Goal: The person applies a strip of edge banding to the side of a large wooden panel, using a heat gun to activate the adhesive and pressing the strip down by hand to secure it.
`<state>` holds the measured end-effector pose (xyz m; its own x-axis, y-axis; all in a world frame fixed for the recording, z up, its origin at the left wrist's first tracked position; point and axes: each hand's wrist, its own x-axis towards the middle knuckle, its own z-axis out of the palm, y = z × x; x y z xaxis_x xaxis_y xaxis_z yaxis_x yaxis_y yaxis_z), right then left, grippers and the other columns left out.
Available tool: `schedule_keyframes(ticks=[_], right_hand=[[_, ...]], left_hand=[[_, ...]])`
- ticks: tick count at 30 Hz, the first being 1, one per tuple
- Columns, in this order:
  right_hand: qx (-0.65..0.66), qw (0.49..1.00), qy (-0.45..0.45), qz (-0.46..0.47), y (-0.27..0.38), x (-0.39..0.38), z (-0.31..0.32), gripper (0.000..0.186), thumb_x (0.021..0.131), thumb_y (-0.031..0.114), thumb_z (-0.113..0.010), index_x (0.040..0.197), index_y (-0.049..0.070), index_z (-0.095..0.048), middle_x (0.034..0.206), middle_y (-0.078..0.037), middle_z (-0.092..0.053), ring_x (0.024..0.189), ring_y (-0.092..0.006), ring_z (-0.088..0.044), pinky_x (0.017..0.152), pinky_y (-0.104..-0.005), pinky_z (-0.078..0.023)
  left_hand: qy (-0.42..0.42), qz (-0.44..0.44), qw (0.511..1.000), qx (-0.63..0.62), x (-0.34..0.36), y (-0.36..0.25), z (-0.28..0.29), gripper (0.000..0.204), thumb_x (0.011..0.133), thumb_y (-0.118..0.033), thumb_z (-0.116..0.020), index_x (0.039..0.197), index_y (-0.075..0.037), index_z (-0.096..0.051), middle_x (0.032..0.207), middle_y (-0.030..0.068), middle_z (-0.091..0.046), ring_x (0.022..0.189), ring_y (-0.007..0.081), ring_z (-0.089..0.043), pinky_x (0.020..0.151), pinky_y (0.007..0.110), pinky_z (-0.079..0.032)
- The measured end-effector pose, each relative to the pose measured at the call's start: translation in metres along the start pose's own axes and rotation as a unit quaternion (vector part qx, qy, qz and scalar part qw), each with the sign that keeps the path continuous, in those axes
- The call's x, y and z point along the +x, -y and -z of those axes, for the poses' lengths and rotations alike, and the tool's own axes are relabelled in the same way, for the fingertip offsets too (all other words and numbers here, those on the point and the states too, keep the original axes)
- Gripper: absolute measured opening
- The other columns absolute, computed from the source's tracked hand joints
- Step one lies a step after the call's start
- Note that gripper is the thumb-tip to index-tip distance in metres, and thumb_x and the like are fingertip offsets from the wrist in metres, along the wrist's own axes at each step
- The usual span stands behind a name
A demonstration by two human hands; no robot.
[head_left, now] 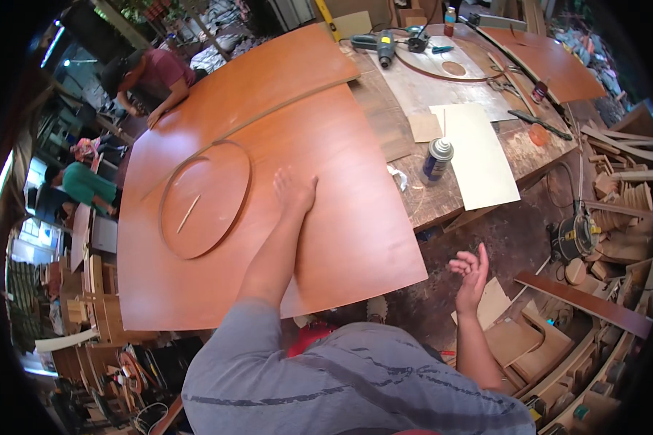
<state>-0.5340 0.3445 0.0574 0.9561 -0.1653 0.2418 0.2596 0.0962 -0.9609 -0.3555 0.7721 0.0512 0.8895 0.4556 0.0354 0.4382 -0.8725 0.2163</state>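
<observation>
My left hand [295, 190] lies flat with fingers spread on a large reddish-brown sheet [348, 217]. Held in the air past the sheet's right edge, my right hand [471, 279] has its fingers apart and some loosely bent, with nothing in it. Left of my left hand, a thin round hoop [249, 174] rests on the sheet. A pencil-like stick [189, 213] lies inside the hoop. Beyond them, a long narrow strip [290, 107] runs across the sheet, touching or passing close to the hoop's far side.
On the wooden workbench [511, 148] to the right are a spray can [437, 161], a pale sheet [479, 159], a heat gun [385, 49] and another hoop [442, 75]. A co-worker [156, 83] leans over the sheet's far left. Wood offcuts [537, 337] and a shop vacuum [575, 235] stand at right.
</observation>
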Motion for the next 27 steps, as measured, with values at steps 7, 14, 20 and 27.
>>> schedule_keyframes(ticks=[7, 14, 20, 27], right_hand=[[-0.028, 0.994, -0.106, -0.022, 0.005, -0.050, 0.044, 0.080, 0.098, 0.056, -0.044, 0.150, 0.000, -0.020, 0.117, -0.016, -0.056, 0.094, -0.0203, -0.062, 0.084, -0.0317, -0.048], [-0.027, 0.987, -0.160, -0.017, 0.019, -0.062, 0.066, 0.079, 0.099, 0.054, -0.044, 0.151, -0.001, -0.020, 0.117, -0.016, -0.057, 0.094, -0.0195, -0.061, 0.083, -0.0306, -0.048], [-0.043, 0.995, -0.090, -0.005, 0.016, -0.045, 0.060, 0.083, 0.098, 0.060, -0.042, 0.150, -0.001, -0.019, 0.116, -0.014, -0.057, 0.094, -0.0187, -0.062, 0.084, -0.0301, -0.048], [-0.024, 0.998, -0.055, -0.022, 0.020, -0.042, 0.042, 0.088, 0.096, 0.063, -0.042, 0.150, -0.001, -0.018, 0.115, -0.014, -0.058, 0.094, -0.0185, -0.062, 0.084, -0.0299, -0.048]], left_hand=[[0.067, -0.289, 0.949, -0.109, 0.020, -0.192, -0.049, 0.069, 0.097, -0.048, -0.049, 0.142, 0.003, -0.039, 0.152, 0.0253, -0.032, 0.143, 0.0383, -0.027, 0.119, 0.044, -0.018], [-0.071, -0.300, 0.877, -0.368, 0.004, -0.158, -0.058, 0.061, 0.097, -0.033, -0.054, 0.142, 0.004, -0.038, 0.149, 0.0270, -0.036, 0.142, 0.0408, -0.028, 0.118, 0.045, -0.020], [0.003, -0.197, 0.980, 0.007, 0.022, -0.090, -0.027, 0.076, 0.094, -0.050, -0.052, 0.146, 0.003, -0.034, 0.152, 0.0276, -0.030, 0.144, 0.0386, -0.024, 0.120, 0.047, -0.014], [0.182, -0.526, 0.822, -0.123, -0.176, -0.174, -0.022, 0.064, 0.088, -0.043, -0.063, 0.138, -0.005, -0.049, 0.147, 0.0230, -0.041, 0.141, 0.0384, -0.031, 0.116, 0.049, -0.022]])
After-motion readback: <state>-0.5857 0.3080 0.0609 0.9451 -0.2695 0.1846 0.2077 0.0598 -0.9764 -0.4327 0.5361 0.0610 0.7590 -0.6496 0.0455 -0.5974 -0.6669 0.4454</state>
